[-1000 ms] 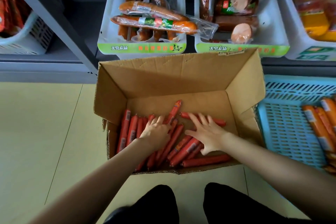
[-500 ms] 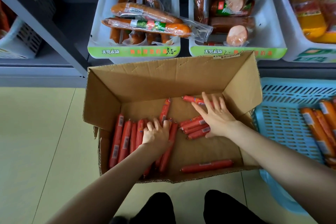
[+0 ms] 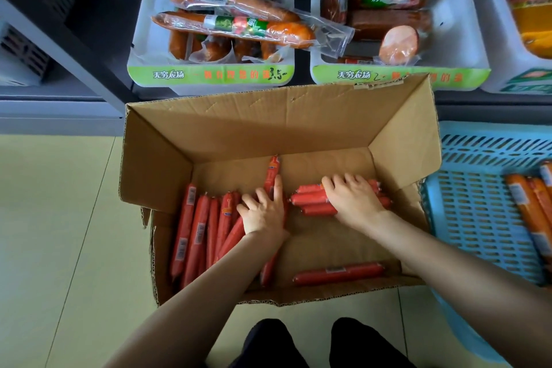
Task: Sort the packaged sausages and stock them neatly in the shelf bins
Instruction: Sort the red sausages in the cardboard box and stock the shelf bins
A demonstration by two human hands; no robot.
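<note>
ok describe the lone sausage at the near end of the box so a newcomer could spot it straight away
Start at the open cardboard box on the floor before the shelf bins. Along its near edge, below the right hand, lies one red sausage stick. It lies crosswise and alone, touched by neither hand, while the others stand lengthwise at the left or bunch under the right hand.

pale tiled floor [image 3: 53, 233] w/ dark grout lines. grey metal shelf post [image 3: 74, 48] runs diagonally at upper left. person's dark trouser knees [image 3: 301, 343] at bottom centre, just below cardboard box [image 3: 268, 125].
</note>
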